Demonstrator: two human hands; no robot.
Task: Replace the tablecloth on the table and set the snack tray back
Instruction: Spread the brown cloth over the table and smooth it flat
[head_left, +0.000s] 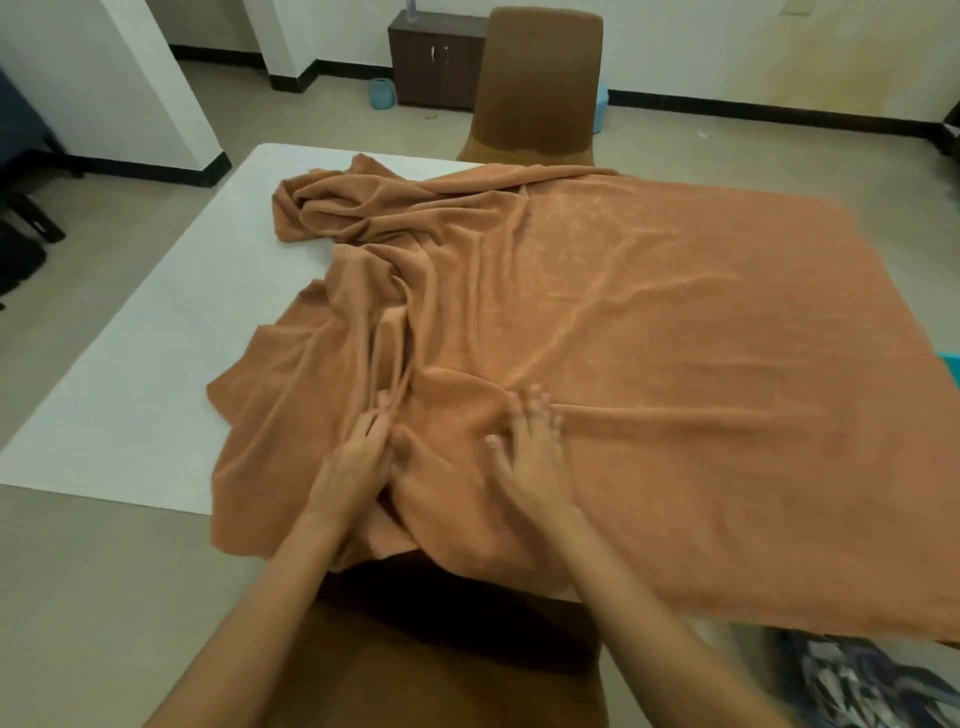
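Hands (358, 457) (530, 447) on bunched tablecloth (649, 338), table (130, 395) bare leftward

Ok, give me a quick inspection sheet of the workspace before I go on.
Surface: white table, left part bare, rest covered.
Job's things: orange tablecloth flat on the right, bunched in folds on the left and far-left; snack tray not seen.
Clutter: patterned fabric on the floor at lower right.
Hands: left hand gathers a fold; right hand lies flat, fingers spread.
Cables: nothing seen.
Surroundings: brown chair opposite, dark cabinet, blue container on the floor.
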